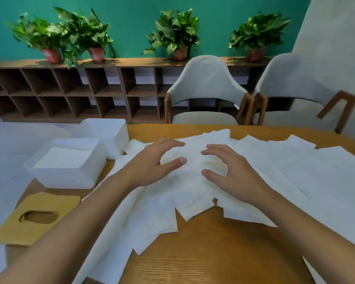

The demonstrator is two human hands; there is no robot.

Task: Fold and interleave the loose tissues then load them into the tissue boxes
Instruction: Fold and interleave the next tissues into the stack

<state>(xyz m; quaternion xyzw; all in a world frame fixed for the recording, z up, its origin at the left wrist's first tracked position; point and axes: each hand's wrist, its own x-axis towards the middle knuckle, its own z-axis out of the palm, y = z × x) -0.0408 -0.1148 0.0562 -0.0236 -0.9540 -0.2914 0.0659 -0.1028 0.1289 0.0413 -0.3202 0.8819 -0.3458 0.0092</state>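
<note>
Loose white tissues [285, 173] lie spread in overlapping sheets across the wooden table [203, 253]. My left hand [152, 162] and my right hand [228, 173] hover just above the middle of the pile, fingers spread and loosely curved, thumbs pointing toward each other. Neither hand holds a sheet. Two white tissue boxes stand at the table's left: the nearer box [68, 173] has a flat stack of tissues inside, the farther box [109, 134] sits behind it. A wooden lid with an oval slot [35, 218] lies flat near the left edge.
Two grey chairs [207, 89] stand behind the table's far edge. A wooden cubby shelf [70, 93] with potted plants [90, 37] runs along the green wall. Bare wood shows at the table's near middle.
</note>
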